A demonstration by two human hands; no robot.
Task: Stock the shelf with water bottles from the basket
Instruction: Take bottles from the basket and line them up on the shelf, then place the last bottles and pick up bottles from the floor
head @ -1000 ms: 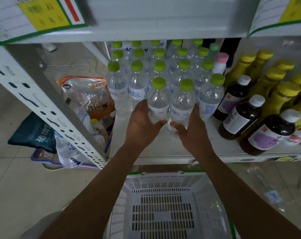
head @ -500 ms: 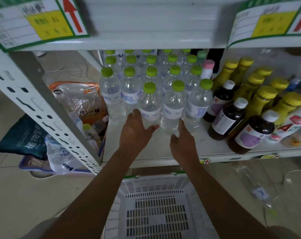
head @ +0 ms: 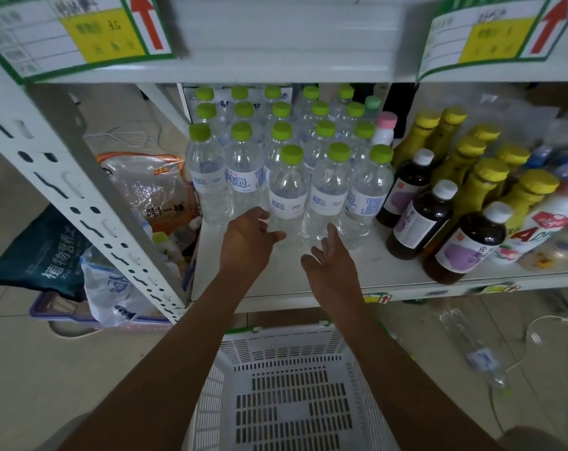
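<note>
Several clear water bottles with green caps stand in rows on the white shelf [head: 390,271]. The two nearest are a front-left bottle [head: 287,190] and a front-middle bottle [head: 330,193]. My left hand [head: 248,244] hovers just before the front-left bottle, fingers apart, holding nothing. My right hand [head: 333,258] is below the front-middle bottle, fingers spread, also holding nothing. The white slotted basket [head: 289,346] sits on the floor under my arms, and no bottle shows in the part of it I can see.
Dark juice bottles [head: 422,219] and yellow-capped bottles [head: 481,187] crowd the shelf's right side. A perforated upright post [head: 80,203] stands at left, with plastic bags [head: 142,187] behind it. A clear bottle [head: 471,346] lies on the floor at right. Price labels hang above.
Both hands have let go of the two front bottles and drawn back toward me, fingers now apart. The bottles stay standing on the shelf.
</note>
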